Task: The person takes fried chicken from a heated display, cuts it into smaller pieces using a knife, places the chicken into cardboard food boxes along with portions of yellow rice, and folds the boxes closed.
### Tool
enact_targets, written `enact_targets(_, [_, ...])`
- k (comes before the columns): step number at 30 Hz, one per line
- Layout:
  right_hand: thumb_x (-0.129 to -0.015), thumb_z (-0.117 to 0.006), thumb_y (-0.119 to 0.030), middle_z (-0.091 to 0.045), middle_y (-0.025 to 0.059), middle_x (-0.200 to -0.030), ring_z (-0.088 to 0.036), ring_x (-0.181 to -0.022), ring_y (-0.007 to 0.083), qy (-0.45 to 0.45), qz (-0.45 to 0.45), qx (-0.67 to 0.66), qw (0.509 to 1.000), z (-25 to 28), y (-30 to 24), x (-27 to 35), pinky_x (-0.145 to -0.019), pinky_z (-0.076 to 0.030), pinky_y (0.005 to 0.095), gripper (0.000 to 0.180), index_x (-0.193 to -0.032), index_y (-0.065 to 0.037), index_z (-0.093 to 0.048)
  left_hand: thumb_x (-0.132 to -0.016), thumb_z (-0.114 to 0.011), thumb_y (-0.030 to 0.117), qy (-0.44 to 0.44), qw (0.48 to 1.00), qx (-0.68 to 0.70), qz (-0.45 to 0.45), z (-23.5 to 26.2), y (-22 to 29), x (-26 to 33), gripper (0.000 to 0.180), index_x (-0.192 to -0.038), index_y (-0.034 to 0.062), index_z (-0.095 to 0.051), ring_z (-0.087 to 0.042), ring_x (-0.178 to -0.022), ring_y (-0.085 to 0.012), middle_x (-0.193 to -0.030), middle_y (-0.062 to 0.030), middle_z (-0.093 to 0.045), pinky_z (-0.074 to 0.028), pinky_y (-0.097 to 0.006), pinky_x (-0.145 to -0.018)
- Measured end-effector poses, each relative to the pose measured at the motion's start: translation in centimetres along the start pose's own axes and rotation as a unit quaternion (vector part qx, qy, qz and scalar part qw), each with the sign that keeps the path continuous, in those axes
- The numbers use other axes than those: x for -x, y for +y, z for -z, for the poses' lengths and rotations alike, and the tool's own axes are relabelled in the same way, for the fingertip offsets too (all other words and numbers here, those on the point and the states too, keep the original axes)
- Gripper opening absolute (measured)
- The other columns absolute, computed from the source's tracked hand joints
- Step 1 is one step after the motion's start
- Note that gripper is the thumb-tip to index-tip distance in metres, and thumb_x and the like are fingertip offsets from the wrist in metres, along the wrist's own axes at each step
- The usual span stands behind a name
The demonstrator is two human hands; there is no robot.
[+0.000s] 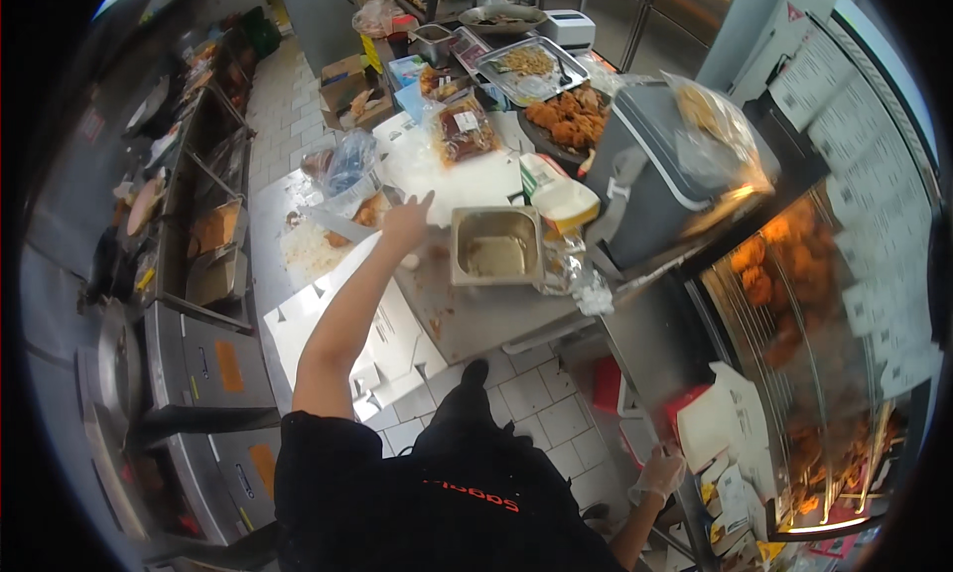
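Note:
My left hand (405,226), bare, reaches over the steel table with fingers stretched out and nothing held. It is nearest a white board or sheet (467,187) and the piece of fried food (371,213) beside white rice (310,246). Right of it stands a steel pan (496,246) with a little pale liquid in the bottom. Low at the right, my right hand (657,476) wears a clear plastic glove. Its fingers are drawn together beside a white cardboard piece (727,413); what they hold, if anything, is too small to make out.
Fried chicken fills a dark round tray (536,135) at the back. A large grey bin (635,190) stands right of it, near a lit glass display case (784,274). Flattened white boxes (372,349) lie at the table's front edge. Steel shelves (213,195) run along the left.

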State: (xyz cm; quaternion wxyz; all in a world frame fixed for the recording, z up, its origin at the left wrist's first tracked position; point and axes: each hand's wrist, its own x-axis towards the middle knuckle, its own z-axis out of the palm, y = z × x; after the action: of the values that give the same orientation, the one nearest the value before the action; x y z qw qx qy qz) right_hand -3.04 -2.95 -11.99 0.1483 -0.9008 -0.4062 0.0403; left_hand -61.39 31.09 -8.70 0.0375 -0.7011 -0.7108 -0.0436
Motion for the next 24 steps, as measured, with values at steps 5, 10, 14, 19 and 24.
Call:
enact_targets(5, [-0.078, -0.065, -0.021, -0.069, 0.0192, -0.094, -0.065, -0.094, 0.0354, -0.061, 0.000, 0.048, 0.997, -0.3, 0.1, -1.4, -0.085, -0.049, 0.0428, 0.024, -0.096, -0.006, -0.073, -0.075, -0.067, 0.014, -0.175, 0.968, -0.105, -0.149, -4.4, -1.3, -8.1, 0.061, -0.135, 0.0151, -0.053, -0.068, -0.093, -0.0295, -0.114, -0.0195, -0.064, -0.054, -0.042, -0.078])
enact_targets(10, [-0.085, -0.057, -0.031, -0.068, 0.0213, -0.097, -0.064, -0.097, 0.0374, -0.185, -0.020, 0.115, 0.976, 0.3, -1.3, -2.6, -0.085, -0.049, 0.0444, 0.032, -0.094, -0.003, -0.069, -0.073, -0.076, 0.033, -0.190, 0.960, 0.070, -0.193, -2.9, -4.8, -10.2, 0.052, -0.117, 0.0108, -0.063, -0.065, -0.102, -0.0284, -0.110, -0.0172, -0.067, -0.052, -0.042, -0.085])
enact_targets(14, [-0.087, -0.053, -0.032, -0.067, 0.0207, -0.101, -0.064, -0.094, 0.0397, -0.210, 0.010, 0.158, 0.965, -0.9, 0.6, -4.2, -0.081, -0.050, 0.0465, 0.034, -0.102, -0.004, -0.065, -0.069, -0.078, 0.041, -0.171, 0.975, 0.050, -0.135, -3.1, -4.4, -11.0, 0.056, -0.113, 0.0095, -0.063, -0.064, -0.101, -0.0302, -0.102, -0.0148, -0.065, -0.051, -0.042, -0.086])
enact_targets(19, [-0.087, -0.054, -0.025, -0.067, 0.0179, -0.093, -0.066, -0.090, 0.0386, -0.234, 0.147, 0.293, 0.915, -3.1, 5.3, -6.3, -0.075, -0.051, 0.0495, 0.022, -0.096, -0.010, -0.067, -0.073, -0.074, 0.030, -0.156, 0.977, 0.051, -0.137, -3.9, -2.6, -11.4, 0.039, -0.101, 0.0054, -0.066, -0.066, -0.093, -0.0300, -0.097, -0.0146, -0.065, -0.053, -0.041, -0.079])
enact_targets(24, [-0.089, -0.050, -0.036, -0.067, 0.0199, -0.093, -0.064, -0.093, 0.0396, -0.222, 0.141, 0.270, 0.926, -3.4, 6.3, -6.2, -0.082, -0.049, 0.0512, 0.033, -0.093, -0.008, -0.068, -0.082, -0.059, 0.015, -0.105, 0.983, 0.041, -0.142, -6.2, -0.4, -11.6, 0.018, -0.094, 0.0053, -0.067, -0.068, -0.086, -0.0281, -0.092, -0.0154, -0.068, -0.054, -0.041, -0.073])
